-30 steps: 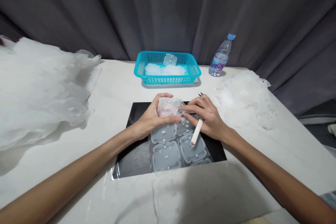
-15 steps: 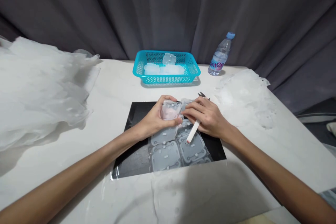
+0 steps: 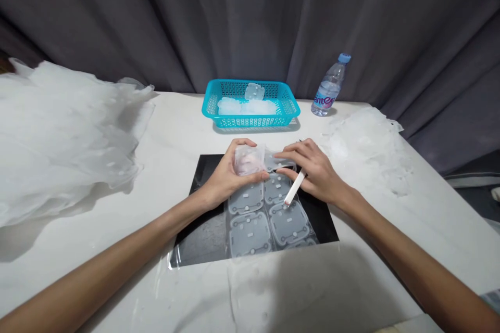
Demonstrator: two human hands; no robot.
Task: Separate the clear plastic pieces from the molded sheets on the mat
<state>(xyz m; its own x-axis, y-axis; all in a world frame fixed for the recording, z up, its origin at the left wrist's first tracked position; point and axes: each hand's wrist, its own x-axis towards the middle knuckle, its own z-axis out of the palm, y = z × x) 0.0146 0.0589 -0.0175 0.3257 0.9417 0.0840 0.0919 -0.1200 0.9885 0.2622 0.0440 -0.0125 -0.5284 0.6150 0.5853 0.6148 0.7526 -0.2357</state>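
A translucent sheet of rounded-square moulded pieces (image 3: pixel 250 234) runs across a black mat (image 3: pixel 203 234) and down toward me. My left hand (image 3: pixel 222 179) is closed on its upper left piece, thumb in front and fingers showing pinkish through the plastic. At the piece beside it, my right hand (image 3: pixel 314 169) pinches the upper right part of the sheet, lifted a little off the mat. Tucked in the same hand is a white-handled tool (image 3: pixel 296 187), its handle end pointing down toward me. The tool's dark tip is mostly hidden behind the fingers.
Behind the mat stands a turquoise basket (image 3: pixel 255 122) holding several loose translucent pieces (image 3: pixel 253 92). A water bottle (image 3: pixel 327 88) is right of it. A big heap of translucent sheets (image 3: pixel 66 130) lies left, a flatter pile (image 3: pixel 367 151) right. Grey curtain (image 3: pixel 250 21) hangs behind the table.
My hands have moved slightly apart, the right one shifting right. The upper right piece now shows more fully between them, stretched flatter. The tool's dark forked tip has become mostly hidden.
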